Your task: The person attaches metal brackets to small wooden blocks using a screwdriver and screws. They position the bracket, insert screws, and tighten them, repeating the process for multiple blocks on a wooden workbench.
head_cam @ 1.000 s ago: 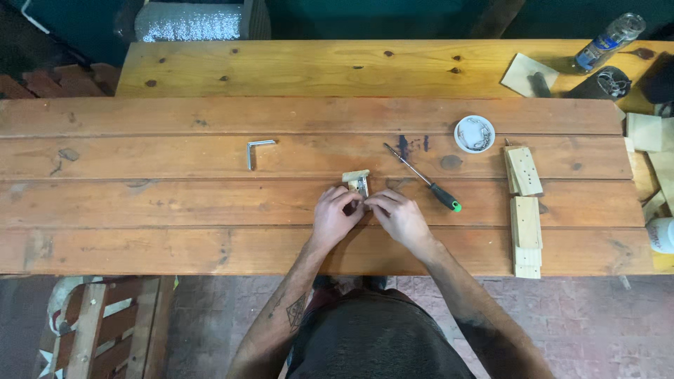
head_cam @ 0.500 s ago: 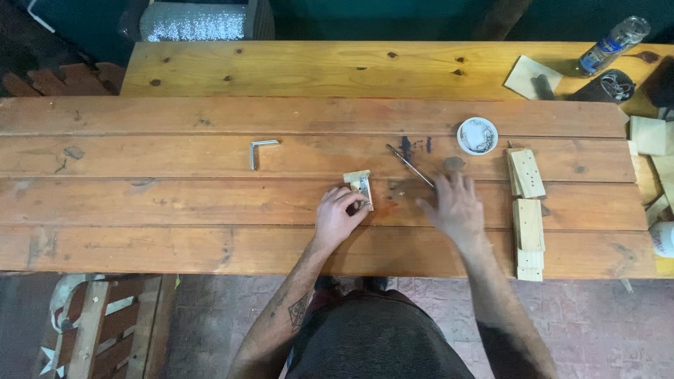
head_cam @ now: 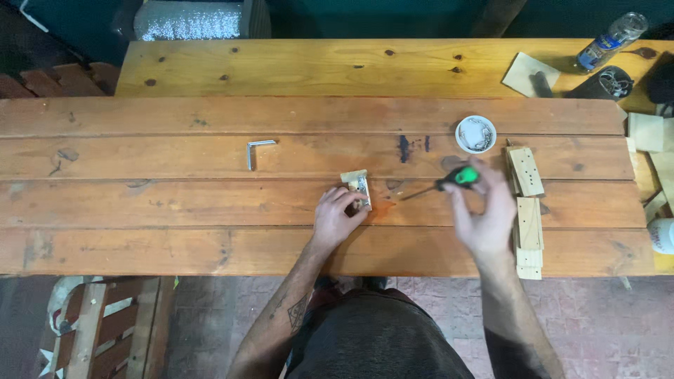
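My left hand rests on the wooden table with its fingers on a small wood block that carries a metal bracket. To the right, my right hand is blurred and grips a screwdriver by its green and black handle, with the shaft pointing left toward the block. A small white dish holding metal screws sits just beyond the right hand.
An L-shaped metal bracket lies left of centre. Two drilled wood strips lie at the right, with more wood offcuts by the right edge. A plastic bottle and a dark tool sit far right.
My right hand left the block, went right to the screwdriver and picked it up. My left hand stayed on the block.
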